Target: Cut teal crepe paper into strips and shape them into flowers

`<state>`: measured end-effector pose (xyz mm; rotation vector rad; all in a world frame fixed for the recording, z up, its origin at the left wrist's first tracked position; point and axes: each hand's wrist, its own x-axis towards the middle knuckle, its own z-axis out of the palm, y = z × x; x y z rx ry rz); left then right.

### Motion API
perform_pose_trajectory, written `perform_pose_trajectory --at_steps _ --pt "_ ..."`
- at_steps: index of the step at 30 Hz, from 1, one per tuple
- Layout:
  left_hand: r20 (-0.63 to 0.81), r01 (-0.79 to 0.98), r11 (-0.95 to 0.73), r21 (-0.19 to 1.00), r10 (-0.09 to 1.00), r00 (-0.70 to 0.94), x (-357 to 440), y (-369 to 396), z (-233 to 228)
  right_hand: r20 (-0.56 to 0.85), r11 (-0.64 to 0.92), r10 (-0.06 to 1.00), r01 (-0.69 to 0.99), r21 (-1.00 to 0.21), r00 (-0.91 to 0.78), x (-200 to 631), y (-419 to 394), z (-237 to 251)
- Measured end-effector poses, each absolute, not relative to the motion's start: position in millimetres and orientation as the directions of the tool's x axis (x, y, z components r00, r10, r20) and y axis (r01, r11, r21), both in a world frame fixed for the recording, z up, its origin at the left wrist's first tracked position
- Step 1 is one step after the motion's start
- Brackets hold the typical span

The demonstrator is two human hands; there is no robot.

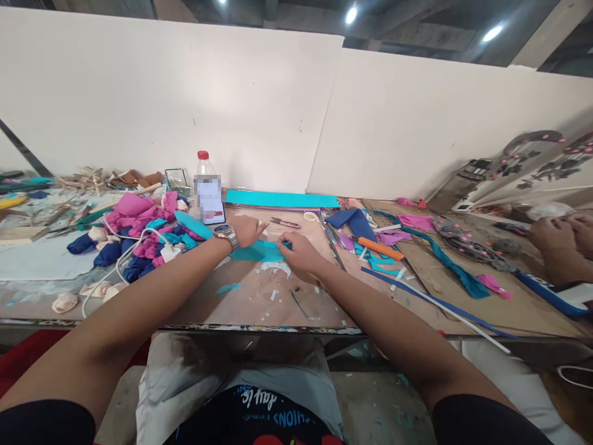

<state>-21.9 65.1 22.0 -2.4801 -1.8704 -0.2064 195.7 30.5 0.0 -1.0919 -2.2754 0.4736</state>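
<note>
A turquoise foam piece lies on the brown worktable in front of me. My left hand, with a wristwatch on its wrist, presses down on the piece's far left part. My right hand pinches the piece's right end with closed fingers. Small scissors lie just beyond my hands, untouched.
A pile of pink, blue and turquoise scraps and a white cable lie left. A phone leans on a bottle. A long turquoise sheet lies at the back. An orange knife and another person's hands are right.
</note>
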Motion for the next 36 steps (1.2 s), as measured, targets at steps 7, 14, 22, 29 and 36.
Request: perform_pose_trajectory --at_steps 7,14,22,29,36 --pt "0.136 0.825 -0.532 0.191 0.847 0.514 -28 43 30 0.371 0.611 0.790 0.583 -0.536 -0.487 199 36 -1" --pt "0.179 0.813 -0.545 0.207 0.838 0.516 -45 42 21 0.424 0.637 0.771 0.576 -0.512 -0.476 202 44 -4" --pt "0.210 0.881 -0.459 0.119 0.878 0.429 -56 46 17 0.427 0.601 0.798 0.599 -0.528 -0.425 206 47 -3" --pt "0.205 0.915 -0.397 0.073 0.904 0.376 -58 44 18 0.425 0.568 0.820 0.633 -0.526 -0.383 207 49 -5" --pt "0.229 0.950 -0.289 0.116 0.939 0.258 -65 49 12 0.440 0.554 0.826 0.656 -0.513 -0.353 209 54 -11"
